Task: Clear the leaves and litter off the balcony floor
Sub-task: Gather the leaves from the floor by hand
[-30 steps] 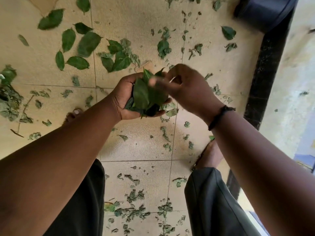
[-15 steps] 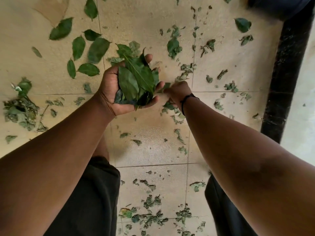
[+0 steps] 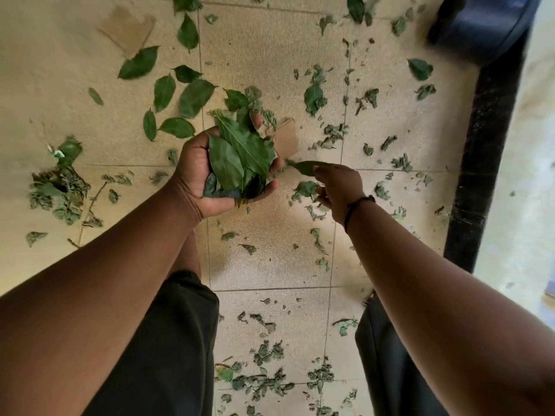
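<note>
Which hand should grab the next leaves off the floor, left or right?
Probably the right hand. It pinches only a single leaf and reaches low toward the scattered bits. The left hand is cupped, full of a bunch of leaves, so it is better as the holder.

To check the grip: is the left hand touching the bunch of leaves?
Touching. The head view shows the left hand cupped around the bunch of leaves, which lies in the palm.
</note>
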Available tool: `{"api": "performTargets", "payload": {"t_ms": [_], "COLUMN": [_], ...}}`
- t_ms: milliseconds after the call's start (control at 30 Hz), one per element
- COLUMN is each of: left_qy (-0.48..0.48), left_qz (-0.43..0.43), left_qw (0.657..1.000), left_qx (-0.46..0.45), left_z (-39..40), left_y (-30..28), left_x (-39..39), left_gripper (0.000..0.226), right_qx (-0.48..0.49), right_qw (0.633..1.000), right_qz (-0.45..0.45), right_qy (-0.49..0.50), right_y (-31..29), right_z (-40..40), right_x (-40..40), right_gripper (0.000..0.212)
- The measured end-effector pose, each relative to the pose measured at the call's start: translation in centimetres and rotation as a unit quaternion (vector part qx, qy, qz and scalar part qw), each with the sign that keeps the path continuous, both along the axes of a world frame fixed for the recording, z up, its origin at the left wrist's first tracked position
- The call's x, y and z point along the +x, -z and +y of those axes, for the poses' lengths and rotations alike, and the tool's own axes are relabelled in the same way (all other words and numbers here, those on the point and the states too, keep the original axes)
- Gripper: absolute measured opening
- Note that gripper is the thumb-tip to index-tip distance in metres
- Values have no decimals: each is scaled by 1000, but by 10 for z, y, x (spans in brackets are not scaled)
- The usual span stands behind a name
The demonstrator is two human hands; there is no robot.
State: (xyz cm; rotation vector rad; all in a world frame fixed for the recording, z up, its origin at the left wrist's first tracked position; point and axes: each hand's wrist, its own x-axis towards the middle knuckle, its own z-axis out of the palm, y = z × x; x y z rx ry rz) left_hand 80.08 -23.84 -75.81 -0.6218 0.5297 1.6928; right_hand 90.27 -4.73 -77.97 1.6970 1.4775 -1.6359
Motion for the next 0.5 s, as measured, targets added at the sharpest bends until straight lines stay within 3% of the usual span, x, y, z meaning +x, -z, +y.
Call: {"api": "performTargets", "payload": {"t_ms": [133,267,333,400,433,500], "left_qy": [-38,-85,-108,-133,-147,-170], "left_qz": [-14,-25,-13,6,20,57], "left_qw": [999,995,993,990,988,984], "left_qx": [7,46,47,35,31,22], "left_z": [5,28,43,56,62,71], "left_y": [-35,-90,-128,-172,-199,-260], "left_x": [29,53,59,58,56,53], "left_gripper": [41,37,38,39,41,39], "right_qx": [-20,7,88,209,254,290], "right_qw": [996,969,933,867,844,836], "right_qz": [79,213,223,201,210,274], "right_qy": [27,-123,-270,-405,-422,-376], "right_y": [-89,-189,-229,-265,-291,-344], "right_z": [7,-1,-9,-10,-9,-4], "right_x": [3,-5,-5,-6,-8,-10], "right_gripper": [18,19,23,31,35,39]}}
